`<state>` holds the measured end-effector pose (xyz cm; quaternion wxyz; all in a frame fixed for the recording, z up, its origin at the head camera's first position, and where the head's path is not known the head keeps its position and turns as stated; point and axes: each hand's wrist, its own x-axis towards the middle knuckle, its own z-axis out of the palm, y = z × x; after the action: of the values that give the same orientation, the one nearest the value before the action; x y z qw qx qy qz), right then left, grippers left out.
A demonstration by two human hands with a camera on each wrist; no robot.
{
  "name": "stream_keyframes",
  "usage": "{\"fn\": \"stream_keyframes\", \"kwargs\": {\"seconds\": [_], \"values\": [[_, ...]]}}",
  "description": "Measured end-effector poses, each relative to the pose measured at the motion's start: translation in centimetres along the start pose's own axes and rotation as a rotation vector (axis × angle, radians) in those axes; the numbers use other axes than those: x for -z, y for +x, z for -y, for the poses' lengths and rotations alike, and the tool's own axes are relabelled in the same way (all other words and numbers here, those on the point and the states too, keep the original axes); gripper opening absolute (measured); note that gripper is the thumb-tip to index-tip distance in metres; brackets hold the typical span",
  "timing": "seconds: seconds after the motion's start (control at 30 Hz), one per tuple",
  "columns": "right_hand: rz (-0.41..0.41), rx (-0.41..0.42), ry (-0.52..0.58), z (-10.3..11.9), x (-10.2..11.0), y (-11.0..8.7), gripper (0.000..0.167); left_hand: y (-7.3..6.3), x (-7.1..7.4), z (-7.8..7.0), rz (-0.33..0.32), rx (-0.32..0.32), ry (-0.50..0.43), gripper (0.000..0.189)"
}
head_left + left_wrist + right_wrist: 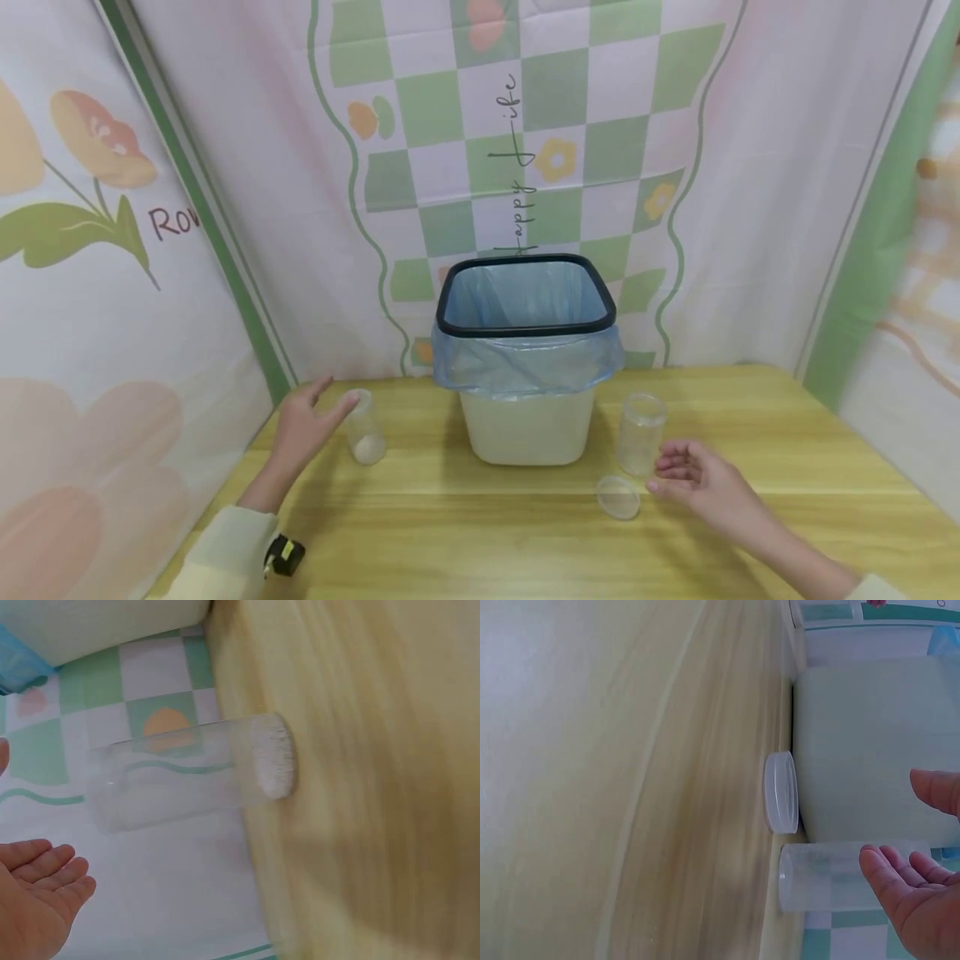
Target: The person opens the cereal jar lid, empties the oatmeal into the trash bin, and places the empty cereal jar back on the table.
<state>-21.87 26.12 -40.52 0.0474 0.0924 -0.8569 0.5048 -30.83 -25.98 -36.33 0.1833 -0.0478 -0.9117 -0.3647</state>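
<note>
On the left of the table stands a clear plastic jar (360,421) without a lid on its top, a white, rough-textured layer (274,757) at its bottom. My left hand (303,423) is just left of this jar, fingers extended, the thumb overlapping its rim in the head view. A second clear jar (642,433) is upright on the right, see-through all the way down. Beside it my right hand (705,485) holds nothing, its fingers loosely bent toward the jar. A round translucent lid (618,497) lies flat on the table in front of that jar.
Between the jars stands a cream bin (528,429) with a black rim and a blue liner bag (517,362) folded over its edge. A printed curtain (300,167) hangs behind the wooden table (450,533) and along both sides.
</note>
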Motion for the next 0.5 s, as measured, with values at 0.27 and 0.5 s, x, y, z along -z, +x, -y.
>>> {"fn": "stream_keyframes", "kwargs": {"seconds": [0.27, 0.5], "values": [[0.017, 0.026, 0.042, 0.3, -1.2, -0.7, 0.055, -0.6, -1.5, 1.9, 0.061, 0.105, -0.054, 0.093], [0.06, 0.066, 0.108, 0.7, -2.3, -0.9, 0.054, -1.0, -2.9, 2.9, 0.073, 0.164, -0.138, 0.086]]}}
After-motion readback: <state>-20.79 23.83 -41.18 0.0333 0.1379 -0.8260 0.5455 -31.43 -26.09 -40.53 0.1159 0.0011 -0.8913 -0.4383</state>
